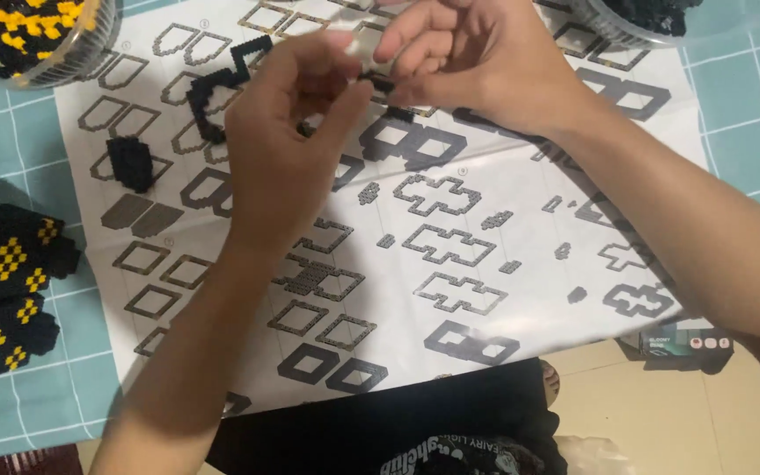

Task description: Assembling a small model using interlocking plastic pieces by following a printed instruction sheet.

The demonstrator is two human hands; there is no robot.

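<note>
- Bricks, tiny and black, are what I see both hands working on: a small black piece sits pinched between the fingertips at the top centre of the view, above the instruction sheet.
- Under everything I see the tabletop, covered in a teal cloth with a white grid.
- On it lies the large white instruction sheet, printed with grey and black brick outlines.
- At the left edge I see two black-and-yellow built sections, one above the other.
- My left hand has its grip closed, thumb and fingers together on the small black piece.
- My right hand meets it from the other side, its grip also clamped on that piece.
- A clear tub of yellow and black bricks stands top left.
- A black outline assembly rests on the sheet just beside the left hand.
- A small solid black block lies further left.
</note>
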